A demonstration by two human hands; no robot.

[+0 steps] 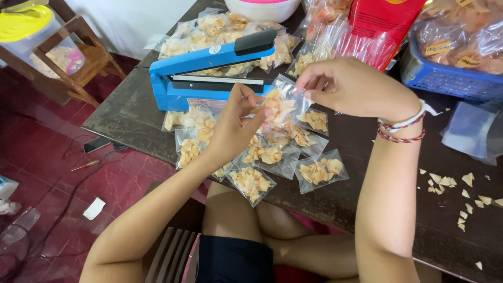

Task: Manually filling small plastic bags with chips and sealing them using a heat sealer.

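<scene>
From the head camera I see a dark wooden table point(131, 112) over a red tiled floor point(47, 157), carrying a blue heat sealer point(209, 71) with its arm raised and a spread of small filled snack bags point(251, 181). The blue basket point(445, 78) and a white bowl point(262, 8) are cut off at the top edge. My left hand point(236, 123) and right hand point(351, 86) each pinch a side of one clear snack bag point(280, 105), held just above the table in front of the sealer.

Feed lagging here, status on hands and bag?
Left hand and right hand both pinch small snack bag. Blue sealer just behind, open. Nothing blocking.
</scene>
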